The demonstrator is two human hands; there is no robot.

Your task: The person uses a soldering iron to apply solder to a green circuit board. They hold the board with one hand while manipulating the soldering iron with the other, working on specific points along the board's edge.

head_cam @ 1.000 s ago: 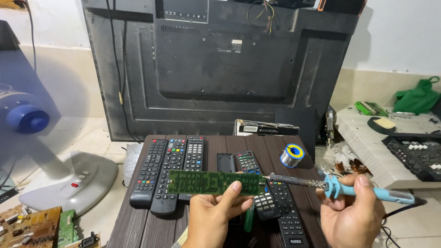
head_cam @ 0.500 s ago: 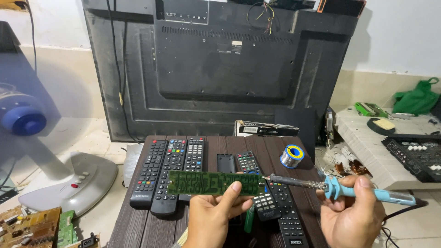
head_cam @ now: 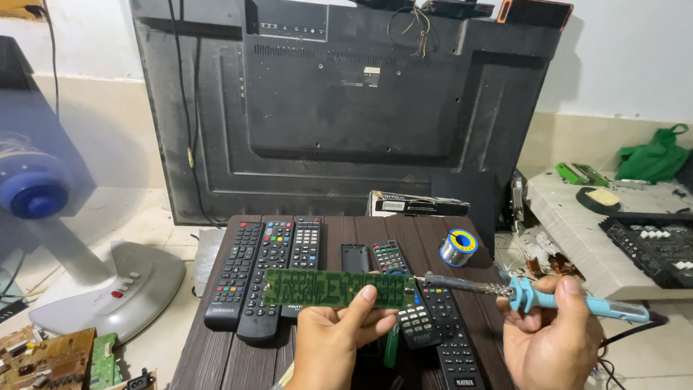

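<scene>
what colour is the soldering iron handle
Light blue, clearest in the head view: soldering iron held in the right hand.

A flat black box (head_cam: 417,204) with a white label lies behind the table; a small white label (head_cam: 371,76) sits on the television's black back panel (head_cam: 289,123).

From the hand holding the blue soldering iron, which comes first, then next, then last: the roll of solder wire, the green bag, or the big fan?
In the head view, starting from the right hand:
1. Roll of solder wire, on the dark table just up and left of that hand.
2. Green bag, far back on the right.
3. Fan, all the way across on the left, on the floor.
</scene>
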